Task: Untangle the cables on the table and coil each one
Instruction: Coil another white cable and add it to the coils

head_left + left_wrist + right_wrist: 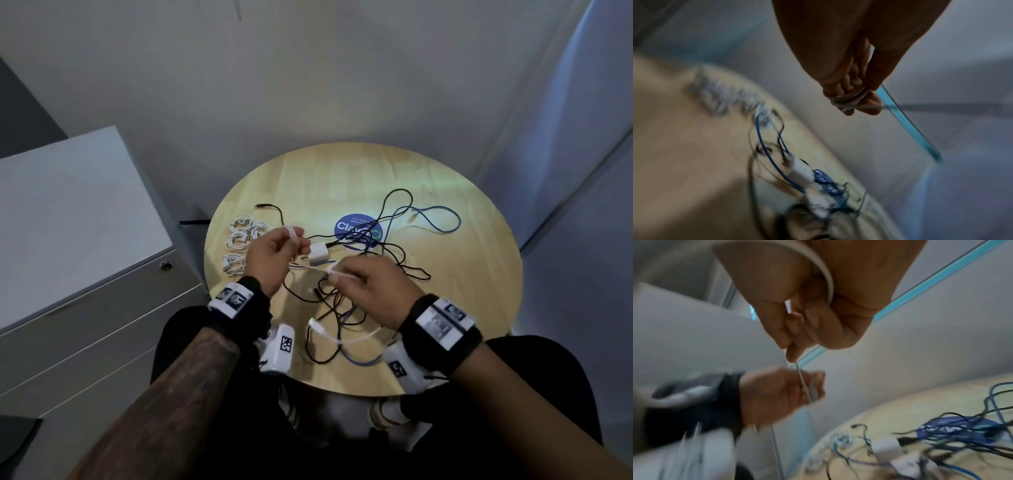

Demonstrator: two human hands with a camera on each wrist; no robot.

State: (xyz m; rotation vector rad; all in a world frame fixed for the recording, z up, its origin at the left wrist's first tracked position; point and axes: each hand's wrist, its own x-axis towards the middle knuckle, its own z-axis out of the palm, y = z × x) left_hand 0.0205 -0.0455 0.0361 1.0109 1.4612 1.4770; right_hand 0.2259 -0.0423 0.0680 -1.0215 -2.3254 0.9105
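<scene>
Both hands are raised over the near side of a round wooden table, working one white cable between them. The left hand has its fingers curled, and several turns of the white cable are wound round the fingertips, as the left wrist view shows. The right hand pinches the same cable between thumb and curled fingers; in the right wrist view the cable runs taut from that pinch toward the left hand, and a further length loops back over the right palm. The cable's free end, with a white plug, hangs down toward the table edge near the person. Under and beyond the hands lies a loose tangle of black cables and a blue cable, crossing one another and spreading over a round blue sticker in the middle of the table. A small white charger block sits among them, just beside the left hand. On the left part of the table, apart from the tangle, lie several white cables already wound into small coils. A grey cabinet stands to the left of the table. Both wrist views are blurred.
</scene>
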